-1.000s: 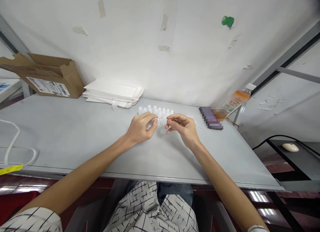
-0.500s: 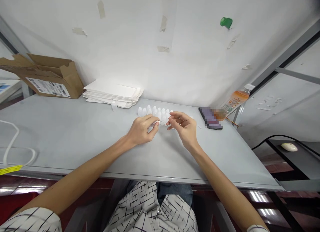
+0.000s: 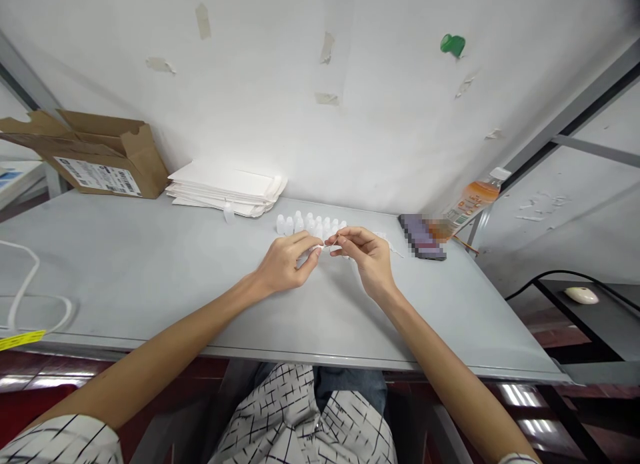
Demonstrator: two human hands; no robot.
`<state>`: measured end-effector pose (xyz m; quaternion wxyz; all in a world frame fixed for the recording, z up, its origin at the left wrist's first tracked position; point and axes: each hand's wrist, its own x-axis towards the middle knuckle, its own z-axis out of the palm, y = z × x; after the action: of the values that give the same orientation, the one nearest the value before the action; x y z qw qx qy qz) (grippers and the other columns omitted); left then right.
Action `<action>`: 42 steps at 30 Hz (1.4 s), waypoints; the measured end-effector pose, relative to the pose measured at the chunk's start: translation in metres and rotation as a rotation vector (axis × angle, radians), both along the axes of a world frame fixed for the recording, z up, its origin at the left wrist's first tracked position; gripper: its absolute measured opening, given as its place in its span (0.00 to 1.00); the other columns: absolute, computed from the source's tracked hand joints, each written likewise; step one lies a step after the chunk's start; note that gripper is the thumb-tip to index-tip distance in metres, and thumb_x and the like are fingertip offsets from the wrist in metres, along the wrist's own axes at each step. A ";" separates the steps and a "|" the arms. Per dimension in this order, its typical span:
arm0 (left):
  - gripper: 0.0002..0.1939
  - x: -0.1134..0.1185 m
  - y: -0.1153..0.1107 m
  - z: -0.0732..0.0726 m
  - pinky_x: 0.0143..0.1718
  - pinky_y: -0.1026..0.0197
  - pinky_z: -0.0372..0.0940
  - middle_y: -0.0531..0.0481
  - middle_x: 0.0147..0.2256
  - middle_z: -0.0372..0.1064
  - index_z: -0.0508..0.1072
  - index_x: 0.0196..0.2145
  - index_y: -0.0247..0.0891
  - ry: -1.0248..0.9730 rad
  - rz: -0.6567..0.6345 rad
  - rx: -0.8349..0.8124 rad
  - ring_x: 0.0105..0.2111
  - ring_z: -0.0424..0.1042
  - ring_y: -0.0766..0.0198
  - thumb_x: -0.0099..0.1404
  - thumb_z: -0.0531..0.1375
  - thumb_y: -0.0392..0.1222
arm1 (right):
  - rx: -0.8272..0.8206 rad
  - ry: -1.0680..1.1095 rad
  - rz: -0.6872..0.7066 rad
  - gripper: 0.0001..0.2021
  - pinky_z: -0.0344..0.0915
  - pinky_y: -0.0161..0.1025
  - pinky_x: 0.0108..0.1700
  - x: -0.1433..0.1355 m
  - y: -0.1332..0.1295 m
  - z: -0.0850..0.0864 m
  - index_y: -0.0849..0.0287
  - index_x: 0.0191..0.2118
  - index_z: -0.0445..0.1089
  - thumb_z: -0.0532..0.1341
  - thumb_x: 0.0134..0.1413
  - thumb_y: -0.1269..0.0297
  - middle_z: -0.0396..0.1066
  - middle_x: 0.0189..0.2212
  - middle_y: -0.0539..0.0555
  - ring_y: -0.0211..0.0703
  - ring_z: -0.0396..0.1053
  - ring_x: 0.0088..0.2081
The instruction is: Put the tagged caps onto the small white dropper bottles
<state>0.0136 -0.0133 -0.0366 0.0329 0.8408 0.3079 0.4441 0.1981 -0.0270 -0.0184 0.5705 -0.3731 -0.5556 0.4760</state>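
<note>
My left hand [image 3: 290, 261] is closed in a pinch on a small white piece [image 3: 319, 247], mostly covered by thumb and forefinger. Close beside it, my right hand [image 3: 369, 259] pinches at a thin, pale item [image 3: 334, 243] too small to name. The fingertips of both hands almost meet over the table. Just beyond them, several small white plastic bottles [image 3: 290, 225] stand upright in a cluster, partly hidden by the hands. Some small white pieces [image 3: 383, 236] lie to the right, behind my right hand.
A lone white bottle [image 3: 229, 212] stands by a stack of white envelopes [image 3: 220, 184]. An open cardboard box [image 3: 100, 157] is at the far left, with a white cable [image 3: 30, 277] nearer me. On the right are a phone [image 3: 420, 236] and a drink bottle [image 3: 470, 201].
My right hand's fingertips have shifted slightly left and closed together, narrowing the gap to my left hand. The left hand stays almost in place, still pinching the white piece.
</note>
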 end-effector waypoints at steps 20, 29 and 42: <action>0.10 0.000 -0.003 0.001 0.28 0.64 0.60 0.49 0.30 0.74 0.72 0.36 0.36 0.003 -0.016 -0.083 0.26 0.68 0.66 0.68 0.51 0.37 | -0.035 -0.081 0.118 0.11 0.76 0.45 0.38 -0.001 -0.003 -0.001 0.58 0.37 0.74 0.66 0.52 0.57 0.71 0.26 0.49 0.40 0.73 0.30; 0.10 0.000 -0.004 0.001 0.28 0.64 0.60 0.50 0.29 0.72 0.71 0.34 0.36 -0.002 -0.054 -0.103 0.26 0.68 0.67 0.67 0.51 0.36 | -0.068 -0.022 0.175 0.11 0.77 0.44 0.37 -0.003 -0.004 0.000 0.55 0.41 0.71 0.65 0.50 0.62 0.66 0.26 0.47 0.38 0.70 0.31; 0.09 0.001 -0.005 0.001 0.28 0.64 0.59 0.51 0.28 0.71 0.71 0.33 0.35 -0.008 -0.070 -0.091 0.25 0.67 0.68 0.68 0.51 0.35 | -0.081 -0.012 0.183 0.10 0.76 0.47 0.38 -0.004 -0.005 0.000 0.55 0.41 0.71 0.63 0.51 0.64 0.65 0.26 0.46 0.39 0.71 0.31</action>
<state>0.0144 -0.0179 -0.0353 0.0880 0.8468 0.2979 0.4317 0.1943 -0.0321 -0.0183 0.5059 -0.3463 -0.5709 0.5461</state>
